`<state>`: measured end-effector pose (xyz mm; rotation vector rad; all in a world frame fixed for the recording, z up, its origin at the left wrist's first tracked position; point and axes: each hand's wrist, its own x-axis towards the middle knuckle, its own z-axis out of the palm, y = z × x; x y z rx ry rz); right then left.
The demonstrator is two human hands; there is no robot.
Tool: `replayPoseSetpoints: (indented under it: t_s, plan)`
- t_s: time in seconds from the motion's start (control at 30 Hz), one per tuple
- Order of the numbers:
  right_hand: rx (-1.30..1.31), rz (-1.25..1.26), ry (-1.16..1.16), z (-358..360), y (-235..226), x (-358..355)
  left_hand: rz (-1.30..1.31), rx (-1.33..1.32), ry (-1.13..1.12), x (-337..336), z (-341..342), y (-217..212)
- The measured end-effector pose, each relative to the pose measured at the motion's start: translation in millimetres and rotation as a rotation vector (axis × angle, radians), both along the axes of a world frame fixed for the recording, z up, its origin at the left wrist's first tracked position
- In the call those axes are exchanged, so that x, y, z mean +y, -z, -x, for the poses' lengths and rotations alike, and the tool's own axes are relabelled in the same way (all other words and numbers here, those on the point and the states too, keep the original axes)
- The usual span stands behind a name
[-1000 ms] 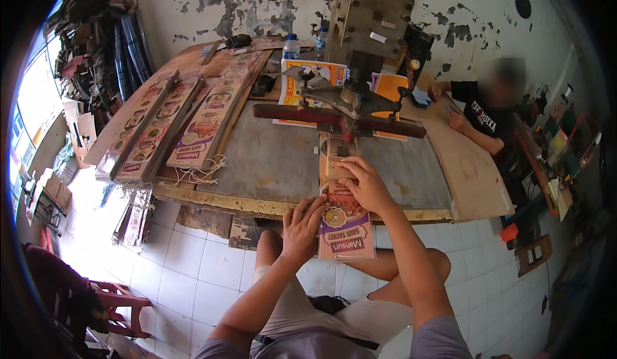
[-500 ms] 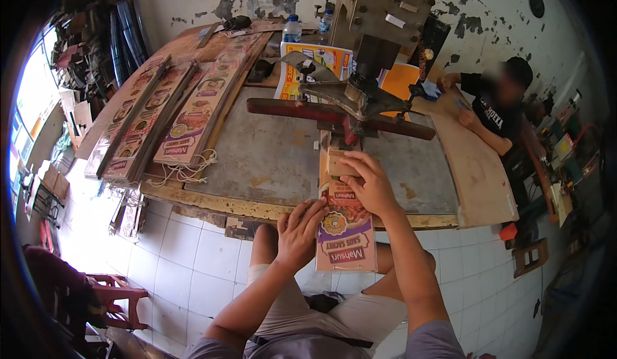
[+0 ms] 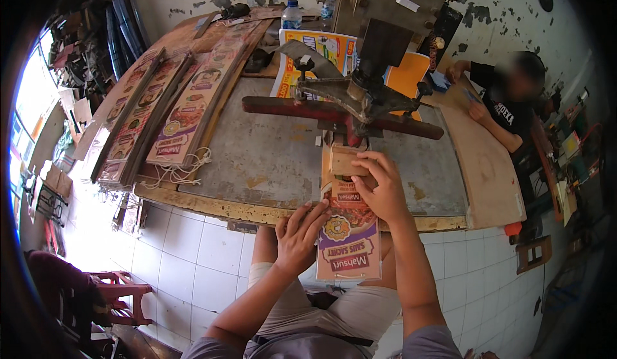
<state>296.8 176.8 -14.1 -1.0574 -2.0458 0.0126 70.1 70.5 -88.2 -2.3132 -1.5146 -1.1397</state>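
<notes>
A long printed card strip, perhaps a stack of them, lies under the press and sticks out over the table's near edge toward my lap. On its upper part sits a small wooden block, just in front of the press head. My right hand grips the block's right side, thumb and fingers bent against it. Beside the strip's left edge, my left hand rests at the table edge with its fingers stretched and apart, the thumb side touching the strip. The iron press with its red crossbar stands right above and beyond.
Several bundles of similar strips lie on the table's left, with white string at their near ends. Bottles and colourful printed sheets stand behind the press. Another person works at the right. A red stool stands lower left.
The view has shifted slightly. Both hands keep their places on the strip and block; the right hand's fingers have lifted and bent a little more at the block's side.
</notes>
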Motion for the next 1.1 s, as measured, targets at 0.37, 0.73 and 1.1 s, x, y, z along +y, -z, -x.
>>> replayPoseSetpoints:
  t_s: [0.37, 0.73, 1.1]
  plan:
    - [0.009, 0.023, -0.005, 2, -3, 1, -0.023, 0.012, -0.036, 1, -1, 3]
    - [0.011, 0.03, -0.001, 2, -6, -1, -0.016, 0.003, -0.03, 1, -2, 2]
    - [0.394, 0.052, 0.223, -22, 4, 7, -0.032, 0.027, -0.016, 1, -3, 5]
